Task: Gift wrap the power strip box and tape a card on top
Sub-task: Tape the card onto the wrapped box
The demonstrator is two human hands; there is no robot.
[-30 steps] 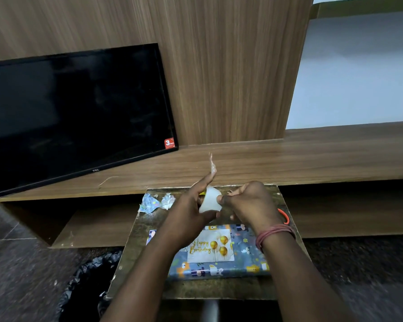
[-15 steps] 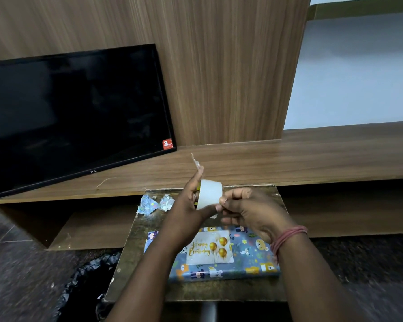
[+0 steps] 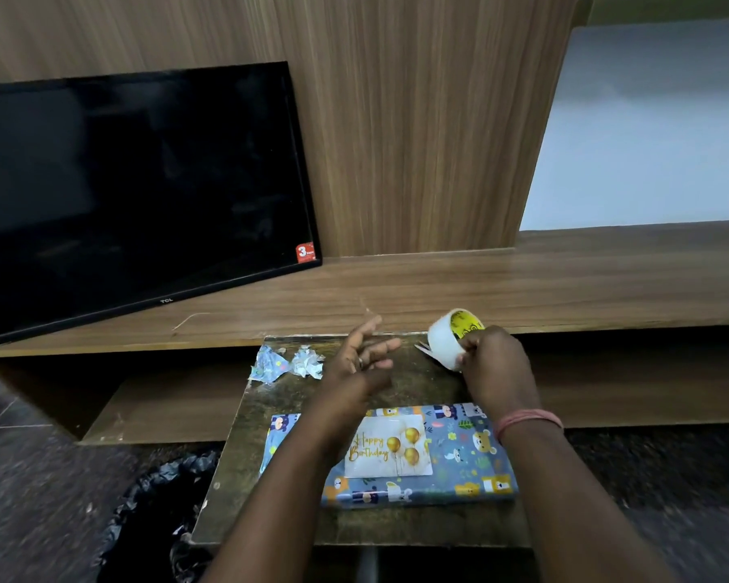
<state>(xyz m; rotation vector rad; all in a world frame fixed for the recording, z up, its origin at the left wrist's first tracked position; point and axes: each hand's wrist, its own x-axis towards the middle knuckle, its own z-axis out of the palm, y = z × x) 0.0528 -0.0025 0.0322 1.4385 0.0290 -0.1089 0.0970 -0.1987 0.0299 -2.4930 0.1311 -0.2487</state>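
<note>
The box (image 3: 464, 456), wrapped in blue paper with cartoon animals, lies flat on a small dark table (image 3: 266, 490). A white "Happy Birthday" card (image 3: 390, 452) with gold balloons lies on top of it, partly hidden by my left forearm. My right hand (image 3: 495, 363) grips a roll of clear tape (image 3: 449, 338) above the table's far right corner, with a short torn end sticking out to the left. My left hand (image 3: 360, 363) hovers beyond the box with fingers spread and straight. A faint strip of clear tape (image 3: 366, 309) seems to cling to its index fingertip.
Two crumpled scraps of wrapping paper (image 3: 287, 364) lie at the table's far left corner. A black TV (image 3: 135, 195) leans on the wooden shelf (image 3: 543, 284) behind. A black bin bag (image 3: 156, 511) sits on the floor left of the table.
My hands have parted: the right carried the tape roll off to the right, and the left opened its fingers with the torn strip on its fingertip. The view has tilted down slightly.
</note>
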